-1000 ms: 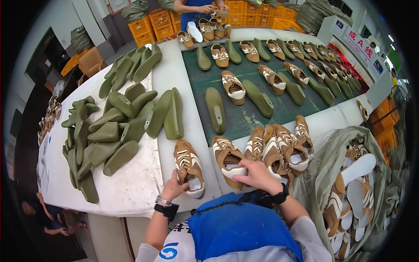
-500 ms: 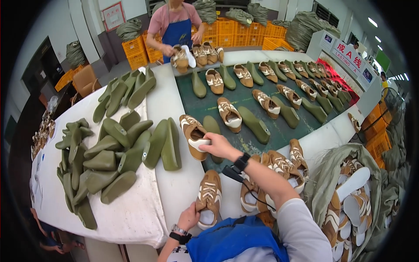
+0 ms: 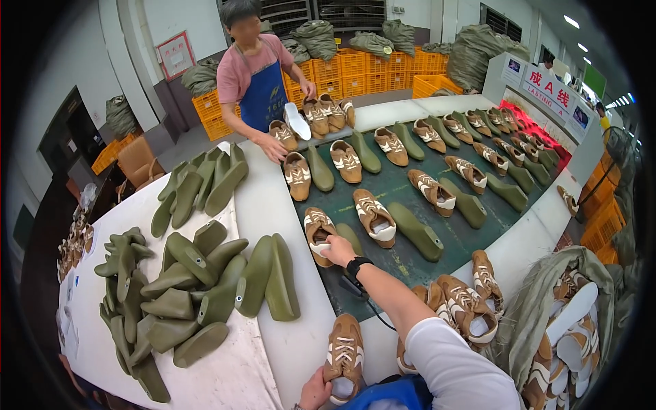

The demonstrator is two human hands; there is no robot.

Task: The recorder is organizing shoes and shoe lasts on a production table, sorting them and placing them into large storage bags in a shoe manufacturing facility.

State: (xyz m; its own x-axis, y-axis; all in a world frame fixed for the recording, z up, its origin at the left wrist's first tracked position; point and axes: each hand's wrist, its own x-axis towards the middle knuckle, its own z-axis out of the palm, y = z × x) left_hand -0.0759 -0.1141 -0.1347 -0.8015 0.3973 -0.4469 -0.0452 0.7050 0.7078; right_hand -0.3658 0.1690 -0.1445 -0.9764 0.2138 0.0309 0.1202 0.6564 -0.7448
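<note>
1. Your R hand [image 3: 337,251] is clamped on heel of brown/white shoe [image 3: 317,223], at L edge of green belt [image 3: 403,273], next to olive last [image 3: 350,236].
2. Your L hand [image 3: 316,391] touches L side of 2nd shoe [image 3: 344,347] on white tabletop [image 3: 294,348]; can't tell if gripping.
3. Co-worker's hand [image 3: 273,148]: nr belt's far L corner.

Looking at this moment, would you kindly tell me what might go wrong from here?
The brown shoe in the right hand sits tight beside a green last, so it might knock that last askew.

The black piece beside the right wrist could catch on a shoe or last if the arm sweeps sideways.

The heaped green lasts lie loosely across one another, so a bump might send some sliding.
</note>
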